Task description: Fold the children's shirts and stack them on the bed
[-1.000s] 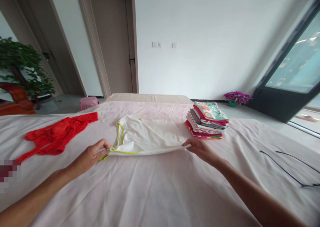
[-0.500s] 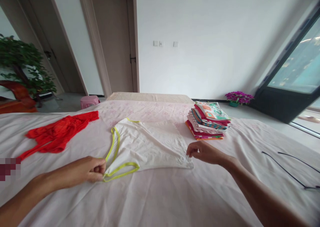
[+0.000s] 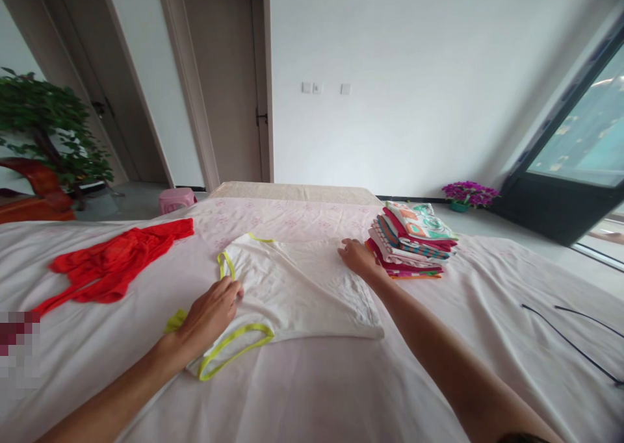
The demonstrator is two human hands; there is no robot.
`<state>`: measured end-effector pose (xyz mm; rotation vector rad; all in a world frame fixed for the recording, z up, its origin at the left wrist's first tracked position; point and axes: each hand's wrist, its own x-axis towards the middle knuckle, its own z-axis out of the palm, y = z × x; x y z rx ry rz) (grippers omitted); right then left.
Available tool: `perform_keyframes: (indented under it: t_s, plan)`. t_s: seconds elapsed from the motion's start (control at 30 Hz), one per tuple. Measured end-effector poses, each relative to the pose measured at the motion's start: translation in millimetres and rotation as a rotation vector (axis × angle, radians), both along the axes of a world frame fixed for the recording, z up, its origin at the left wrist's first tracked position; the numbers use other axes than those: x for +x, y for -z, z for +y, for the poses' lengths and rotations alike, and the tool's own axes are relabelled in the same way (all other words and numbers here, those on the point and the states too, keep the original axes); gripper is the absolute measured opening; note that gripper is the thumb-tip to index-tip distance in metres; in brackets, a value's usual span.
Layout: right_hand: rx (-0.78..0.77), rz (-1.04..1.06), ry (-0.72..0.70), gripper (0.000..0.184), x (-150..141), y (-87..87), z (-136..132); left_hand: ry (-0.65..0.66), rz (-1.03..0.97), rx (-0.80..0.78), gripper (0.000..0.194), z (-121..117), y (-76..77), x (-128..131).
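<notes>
A white sleeveless top (image 3: 297,287) with yellow-green trim lies spread flat, its neck end to the left and its hem to the right. Over the neck end, my left hand (image 3: 212,310) rests with loosely bent fingers near the far armhole, gripping no cloth that I can see. The wrist covers part of the neckline trim. At the far corner of the hem, my right hand (image 3: 358,258) has its fingertips closed on the cloth edge. A stack of folded clothes (image 3: 412,241) stands just right of that hand.
A crumpled red garment (image 3: 117,258) lies on the left of the pale bedsheet (image 3: 312,391). Dark thin cords or straps (image 3: 570,339) lie at the right. Beyond the bed are a pink stool (image 3: 176,199), a leafy plant (image 3: 46,131) and purple flowers (image 3: 468,195).
My left hand has let go of the near strap and moved right and away across the neck end. My right hand has gone from the near part of the hem to its far corner.
</notes>
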<state>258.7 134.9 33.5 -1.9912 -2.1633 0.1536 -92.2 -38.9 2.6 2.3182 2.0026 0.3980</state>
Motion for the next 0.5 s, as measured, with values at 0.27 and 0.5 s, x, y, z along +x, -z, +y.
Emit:
perform_keyframes:
  t_s: [0.27, 0.5]
  plan:
    - [-0.003, -0.047, 0.108, 0.033, -23, 17.6, 31, -0.033, 0.129, -0.154, 0.023, -13, -10.0, -1]
    - [0.045, -0.025, 0.159, 0.032, -11, 27.8, 49, -0.024, 0.23, -0.152, 0.026, -16, -8.8, 2]
